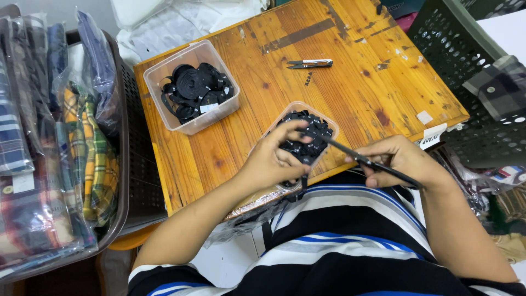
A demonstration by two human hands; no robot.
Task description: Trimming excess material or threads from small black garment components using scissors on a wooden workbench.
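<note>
Both hands worked at the tabletop's (350, 82) near edge. Left hand (274, 159) pinched one end of a black strap (356, 158) over a tub of black clips (307, 137). Right hand (402, 159) gripped the strap's other end. Small snips (310, 63) lay near the far edge.

snips (310, 63) lie on the table (350, 93), right of the tub (192, 86).

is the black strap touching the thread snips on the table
Apart. The head view shows the black strap stretched between the left hand and right hand at the table's near edge, with bare wood between it and the thread snips farther back.
</note>
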